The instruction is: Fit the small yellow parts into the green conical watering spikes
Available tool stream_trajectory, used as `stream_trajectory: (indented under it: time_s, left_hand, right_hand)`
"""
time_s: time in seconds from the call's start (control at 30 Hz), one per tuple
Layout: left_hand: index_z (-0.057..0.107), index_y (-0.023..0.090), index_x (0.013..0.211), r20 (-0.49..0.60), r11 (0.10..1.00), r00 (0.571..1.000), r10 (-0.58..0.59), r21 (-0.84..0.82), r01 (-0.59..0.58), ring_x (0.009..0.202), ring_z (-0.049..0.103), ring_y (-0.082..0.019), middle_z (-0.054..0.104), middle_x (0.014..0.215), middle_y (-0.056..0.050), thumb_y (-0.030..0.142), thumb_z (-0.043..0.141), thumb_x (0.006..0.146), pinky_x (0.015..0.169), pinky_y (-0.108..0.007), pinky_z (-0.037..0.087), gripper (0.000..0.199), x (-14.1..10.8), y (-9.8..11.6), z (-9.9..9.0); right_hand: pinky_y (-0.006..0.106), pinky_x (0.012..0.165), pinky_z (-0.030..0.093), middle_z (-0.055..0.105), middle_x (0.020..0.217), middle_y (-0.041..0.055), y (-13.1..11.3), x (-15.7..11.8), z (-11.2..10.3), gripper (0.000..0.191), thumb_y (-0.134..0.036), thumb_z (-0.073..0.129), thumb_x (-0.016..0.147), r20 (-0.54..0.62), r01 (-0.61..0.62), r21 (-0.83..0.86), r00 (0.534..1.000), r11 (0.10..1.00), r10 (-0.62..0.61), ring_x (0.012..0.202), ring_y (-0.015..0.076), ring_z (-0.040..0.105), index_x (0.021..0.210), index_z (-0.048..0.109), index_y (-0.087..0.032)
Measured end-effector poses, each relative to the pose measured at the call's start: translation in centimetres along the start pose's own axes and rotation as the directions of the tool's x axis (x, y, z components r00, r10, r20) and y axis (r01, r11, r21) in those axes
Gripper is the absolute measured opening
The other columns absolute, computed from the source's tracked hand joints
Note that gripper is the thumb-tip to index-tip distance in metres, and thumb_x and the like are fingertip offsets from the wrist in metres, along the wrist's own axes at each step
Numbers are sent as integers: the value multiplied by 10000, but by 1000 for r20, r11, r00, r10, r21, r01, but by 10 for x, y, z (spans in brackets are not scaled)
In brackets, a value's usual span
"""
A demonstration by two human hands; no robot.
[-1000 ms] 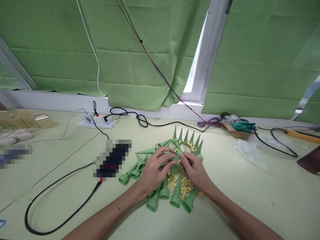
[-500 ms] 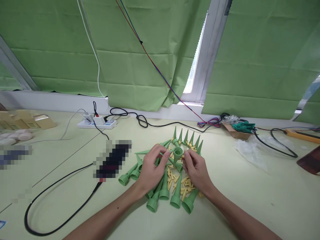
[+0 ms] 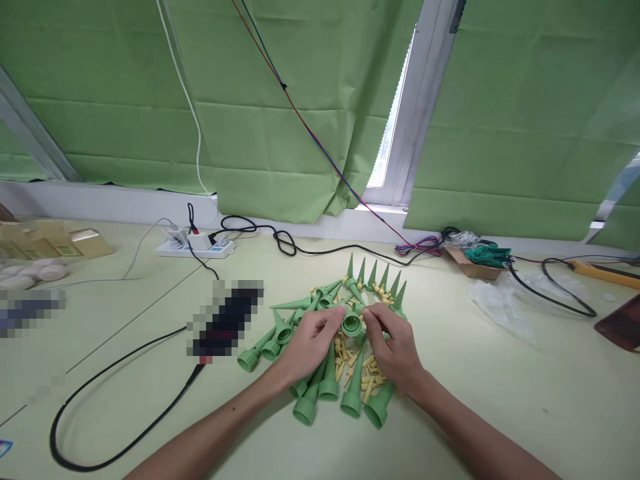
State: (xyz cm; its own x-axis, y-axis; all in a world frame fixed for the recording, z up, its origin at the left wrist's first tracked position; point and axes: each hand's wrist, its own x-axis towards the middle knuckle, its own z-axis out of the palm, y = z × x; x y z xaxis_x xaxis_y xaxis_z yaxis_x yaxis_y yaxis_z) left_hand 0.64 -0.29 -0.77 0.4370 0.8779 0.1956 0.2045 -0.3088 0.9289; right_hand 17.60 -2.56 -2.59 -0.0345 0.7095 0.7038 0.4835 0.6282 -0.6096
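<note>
Pinched in the fingers of my left hand (image 3: 313, 337) is a green plastic watering spike (image 3: 352, 325), its round open end facing me. My right hand (image 3: 393, 340) is closed beside that end, thumb and fingertips together; whatever they grip is too small or hidden to name. Below and around both hands lie more green spikes (image 3: 328, 383), with wide hollow ends and long tapered points. Small yellow plastic pieces (image 3: 369, 383) are heaped among them. Behind my hands a row of spikes (image 3: 385, 277) stands point up, with yellow bits at their bases.
A phone-like dark object (image 3: 227, 323), blurred out, lies left with a black cable (image 3: 125, 453). Further back is a white power strip (image 3: 220, 250). To the right are a small cardboard box (image 3: 467, 263) and clear plastic bags (image 3: 503, 307). Green blinds hang behind the table.
The held spike has dropped slightly and its open end has tipped toward me. My left fingers have closed on it, and my right fingertips have moved a little left.
</note>
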Motion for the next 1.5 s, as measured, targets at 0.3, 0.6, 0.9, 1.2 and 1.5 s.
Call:
stream_trajectory:
  time_s: [0.3, 0.6, 0.9, 1.2, 1.5]
  left_hand:
    - [412, 183, 639, 24, 992, 995, 96, 84, -98, 563, 334, -114, 350, 635, 30, 474, 413, 956, 508, -244, 295, 430, -1, 11, -1]
    - [450, 183, 699, 59, 968, 986, 157, 187, -166, 672, 401, -138, 394, 728, 14, 389, 429, 966, 579, -249, 334, 338, -2, 11, -3]
    - [554, 178, 863, 116, 960, 972, 203, 173, -221, 718, 470, -132, 497, 926, -30, 324, 473, 952, 593, -236, 393, 190, -3, 12, -1]
    - [585, 173, 898, 109, 931, 963, 245, 250, -265, 676, 463, -106, 513, 978, -34, 259, 530, 918, 590, -231, 412, 104, -5, 11, -1]
    - [627, 224, 1090, 100, 890, 942, 320, 309, -335, 646, 452, -87, 523, 1090, -49, 157, 511, 906, 563, -227, 397, 227, -5, -1, 0]
  right_hand:
    - [252, 533, 307, 394, 610, -36, 3, 0, 2, 280, -237, 385, 990, 26, -26, -18, 999, 999, 26, 545, 115, 363, 717, 434, -203]
    - [264, 520, 261, 329, 582, -55, 7, -2, 2, 315, -254, 355, 996, 67, -60, -52, 996, 997, 63, 511, 115, 313, 685, 314, -223]
    - [253, 506, 253, 300, 574, -62, 8, -1, 1, 314, -225, 375, 978, 52, -16, -88, 998, 996, 20, 494, 101, 298, 674, 295, -218]
    - [248, 495, 247, 282, 551, -66, 7, -1, 2, 325, -218, 385, 960, 68, -17, -97, 997, 995, 23, 475, 94, 291, 654, 274, -218]
    - [248, 490, 239, 288, 544, -65, 7, -1, 3, 327, -228, 384, 954, 90, -54, -99, 994, 994, 63, 472, 93, 289, 643, 287, -215]
